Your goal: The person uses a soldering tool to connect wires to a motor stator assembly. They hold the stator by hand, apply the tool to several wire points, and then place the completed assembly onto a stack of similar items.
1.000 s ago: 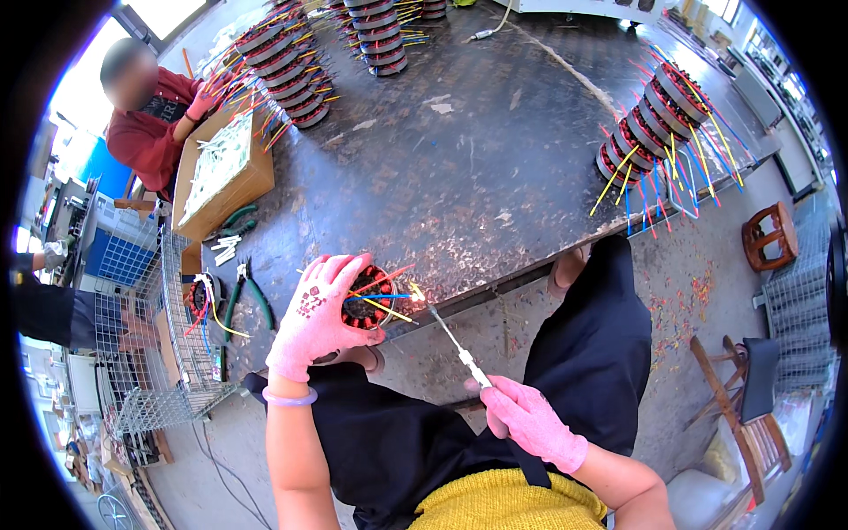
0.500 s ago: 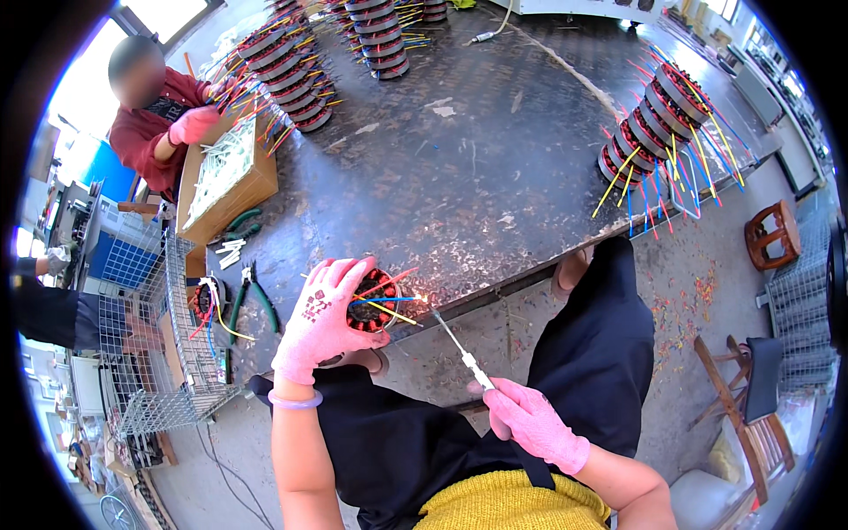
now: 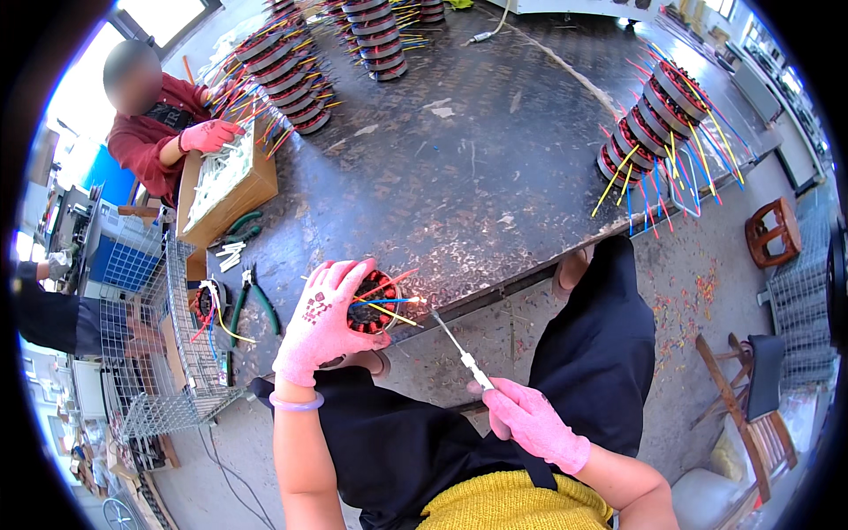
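Left grip: the pink-gloved left hand (image 3: 322, 325) is curled round a wound ring (image 3: 365, 315), thumb on its near side, fingers over the far side. Ring sits at the near edge of the surface (image 3: 477, 190), left of centre; whether it bears on the surface cannot be told. Red, blue and yellow wires (image 3: 393, 309) project from it to the right. Right grip: the pink-gloved right hand (image 3: 534, 424) is closed on the handle of a slim torch-like tool (image 3: 469, 359), its thin tube slanting far and left. A small orange glow (image 3: 419, 300) shows at the blue wire's end, just beside the tube tip. Left of the left hand: green-handled pliers (image 3: 264, 306), a second wired ring (image 3: 208, 301), and short white tubes (image 3: 230, 257). Farther left, a cardboard box (image 3: 231, 210) holds pale strips; a co-worker's pink-gloved hand (image 3: 210, 137) is over it. Ring stacks with coloured wires stand far left (image 3: 284, 78), far centre (image 3: 380, 40) and far right (image 3: 658, 119).
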Demonstrator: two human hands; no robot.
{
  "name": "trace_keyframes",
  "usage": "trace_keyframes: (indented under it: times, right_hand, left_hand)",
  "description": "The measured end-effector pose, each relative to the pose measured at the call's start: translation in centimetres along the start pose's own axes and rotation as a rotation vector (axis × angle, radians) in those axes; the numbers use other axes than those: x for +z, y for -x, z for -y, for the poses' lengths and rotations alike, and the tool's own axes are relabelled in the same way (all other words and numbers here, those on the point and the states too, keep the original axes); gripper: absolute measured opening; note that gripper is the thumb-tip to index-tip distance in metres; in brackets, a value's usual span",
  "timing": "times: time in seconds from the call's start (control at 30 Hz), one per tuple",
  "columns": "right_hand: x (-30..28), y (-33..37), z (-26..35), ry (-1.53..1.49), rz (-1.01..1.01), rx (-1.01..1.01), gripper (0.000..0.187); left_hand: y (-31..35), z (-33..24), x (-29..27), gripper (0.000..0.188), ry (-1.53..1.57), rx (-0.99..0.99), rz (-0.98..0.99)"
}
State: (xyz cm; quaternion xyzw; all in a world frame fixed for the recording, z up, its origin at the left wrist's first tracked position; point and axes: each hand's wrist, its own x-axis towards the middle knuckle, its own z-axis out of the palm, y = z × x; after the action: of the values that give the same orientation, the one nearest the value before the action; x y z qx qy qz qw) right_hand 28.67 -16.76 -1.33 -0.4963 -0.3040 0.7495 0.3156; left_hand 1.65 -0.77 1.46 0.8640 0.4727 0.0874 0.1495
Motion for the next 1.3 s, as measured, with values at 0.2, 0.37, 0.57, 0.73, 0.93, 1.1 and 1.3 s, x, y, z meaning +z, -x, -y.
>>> trace_keyframes:
  times: [0.2, 0.37, 0.57, 0.73, 0.93, 1.1, 1.3]
  right_hand:
    - [-0.31, -0.09, -0.42, 0.046, 0.003, -0.022, 0.037]
    - [-0.14, 0.01, -0.11, 0.044, 0.001, -0.014, 0.036]
    - [-0.38, -0.12, -0.50, 0.054, 0.021, -0.011, 0.038]
    - [-0.20, 0.00, -0.18, 0.048, 0.002, -0.031, 0.037]
    - [-0.09, -0.10, -0.15, 0.019, 0.016, -0.024, 0.037]
    - [-0.18, -0.17, -0.42, -0.007, 0.005, 0.001, 0.036]
    - [-0.33, -0.40, -0.98, -0.015, 0.036, -0.011, 0.037]
  left_hand:
    - [0.03, 0.09, 0.12, 0.093, -0.036, 0.033, -0.040]
    - [0.06, 0.05, 0.05, 0.095, -0.023, 0.013, -0.022]
    - [-0.02, -0.10, -0.12, 0.096, -0.005, 0.006, -0.003]
    - [0.01, -0.03, -0.02, 0.099, -0.013, -0.002, 0.004]
    - [0.16, 0.10, 0.08, 0.099, -0.014, 0.001, -0.009]
    - [-0.10, -0.04, 0.01, 0.094, 0.004, 0.010, -0.006]
    - [0.09, 0.02, -0.06, 0.093, -0.019, 0.022, -0.026]
